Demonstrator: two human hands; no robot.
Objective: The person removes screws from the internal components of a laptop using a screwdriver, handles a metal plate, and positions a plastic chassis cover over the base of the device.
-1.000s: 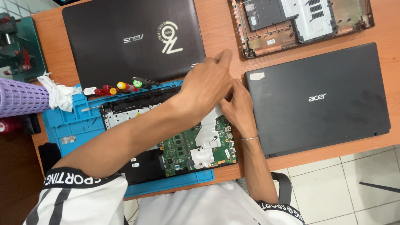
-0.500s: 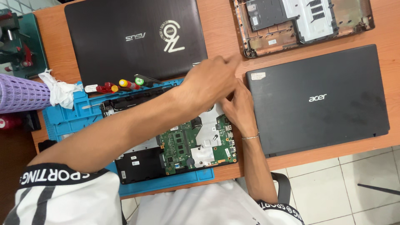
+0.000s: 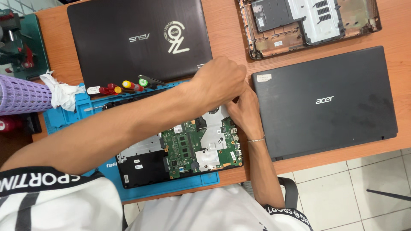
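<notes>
Compared with the earlier views, our left hand (image 3: 220, 81) has barely shifted; it remains over the far right corner of the opened laptop (image 3: 188, 145), so work stays at that corner. Fingers curl downward; we cannot tell what they grip. Our right hand (image 3: 246, 112) rests beside it, fingertips pinched at the same corner, contents hidden. The opened laptop lies on the blue mat (image 3: 64, 117) at the tabletop's near edge. A closed black laptop (image 3: 325, 100) crowds the right; screwdrivers (image 3: 124, 85) line the far mat edge.

An opened laptop (image 3: 184, 149) lies on a mat (image 3: 64, 119) at the worktop's (image 3: 227, 34) near edge. One closed laptop (image 3: 137, 42) lies behind it, another (image 3: 325, 100) to its right, screwdrivers (image 3: 124, 85) between.
</notes>
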